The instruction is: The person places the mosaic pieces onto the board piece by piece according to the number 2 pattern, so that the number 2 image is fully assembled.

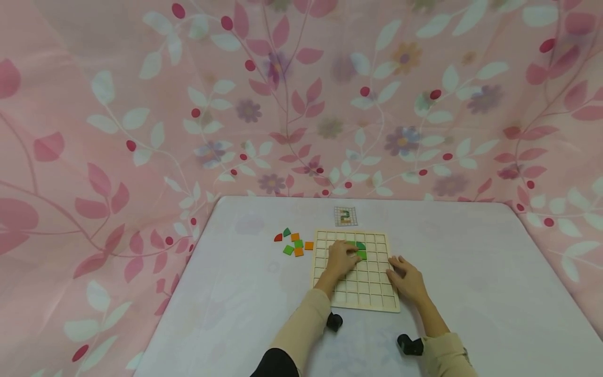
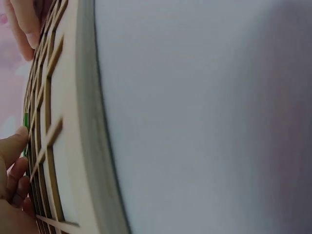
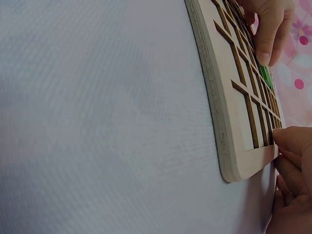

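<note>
A square wooden grid board (image 1: 350, 300) lies on the table. My left hand (image 1: 340, 259) is over its upper middle, thumb and fingertips curled together at a green square tile (image 2: 25, 152), mostly hidden by the fingers. Beside those fingertips, a dark green quarter-round tile (image 1: 360, 245) and a light green square tile (image 1: 361, 255) sit in grid cells. My right hand (image 1: 408, 280) grips the board's right edge, its thumb at the top of the rim and its other fingers along the side.
Left of the board lie loose tiles: a red quarter-round (image 1: 278, 237), a green quarter-round (image 1: 287, 232), and several orange squares (image 1: 299, 252) and green squares (image 1: 288, 250). A small pattern card (image 1: 346, 216) with a gridded figure lies behind the board. A floral cloth (image 1: 301, 104) hangs behind the white table (image 1: 471, 262).
</note>
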Motion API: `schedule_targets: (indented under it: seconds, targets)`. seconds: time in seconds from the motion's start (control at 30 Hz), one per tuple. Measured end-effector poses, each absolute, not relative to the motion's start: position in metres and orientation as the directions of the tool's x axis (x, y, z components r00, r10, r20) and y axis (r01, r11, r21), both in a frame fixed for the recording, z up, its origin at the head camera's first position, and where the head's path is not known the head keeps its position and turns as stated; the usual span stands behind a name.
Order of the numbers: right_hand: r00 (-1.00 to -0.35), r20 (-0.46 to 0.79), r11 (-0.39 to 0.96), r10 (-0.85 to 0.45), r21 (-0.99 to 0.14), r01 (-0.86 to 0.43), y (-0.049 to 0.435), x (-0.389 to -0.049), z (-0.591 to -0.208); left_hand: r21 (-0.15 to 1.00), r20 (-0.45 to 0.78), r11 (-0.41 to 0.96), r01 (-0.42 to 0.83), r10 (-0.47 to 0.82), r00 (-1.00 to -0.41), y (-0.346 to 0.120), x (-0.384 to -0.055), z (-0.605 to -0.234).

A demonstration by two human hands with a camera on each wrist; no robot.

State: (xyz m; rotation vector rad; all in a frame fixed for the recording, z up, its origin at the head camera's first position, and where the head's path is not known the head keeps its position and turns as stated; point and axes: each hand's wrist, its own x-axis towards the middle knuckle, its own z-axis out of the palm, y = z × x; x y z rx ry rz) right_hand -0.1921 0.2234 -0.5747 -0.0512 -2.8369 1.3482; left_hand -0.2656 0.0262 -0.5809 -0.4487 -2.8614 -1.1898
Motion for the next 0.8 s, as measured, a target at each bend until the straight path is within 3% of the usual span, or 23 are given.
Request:
schedule_targets:
  seconds: [0.17, 0.33, 0.47, 0.6, 0.8]
  targets:
    - [-1.0, -0.017, 0.627, 0.024, -0.778, 0.029, 0.224, -0.193, -0.577, 0.845, 0.16, 0.488, 0.219, 0.162, -0.974, 0.021, -0.264, -0.585]
    - [-1.0, -0.012, 0.632, 0.028, -0.775, 0.027, 0.226, -0.193, -0.576, 0.889, 0.284, 0.358, 0.284, 0.054, -0.957, -0.002, -0.261, -0.584]
    - [-0.999, -0.029, 0.635, 0.033, -0.771, 0.044, 0.227, -0.195, -0.576, 0.863, 0.335, 0.437, 0.254, -0.118, -0.935, -0.035, -0.262, -0.581]
    - [-0.999, -0.039, 0.641, 0.033, -0.766, 0.051, 0.226, -0.195, -0.576, 0.812, 0.336, 0.57, 0.125, -0.281, -0.899, -0.074, -0.272, -0.578]
    - [-0.999, -0.038, 0.632, 0.036, -0.773, 0.053, 0.224, -0.193, -0.577, 0.726, 0.241, 0.687, -0.027, -0.292, -0.926, -0.117, -0.29, -0.586]
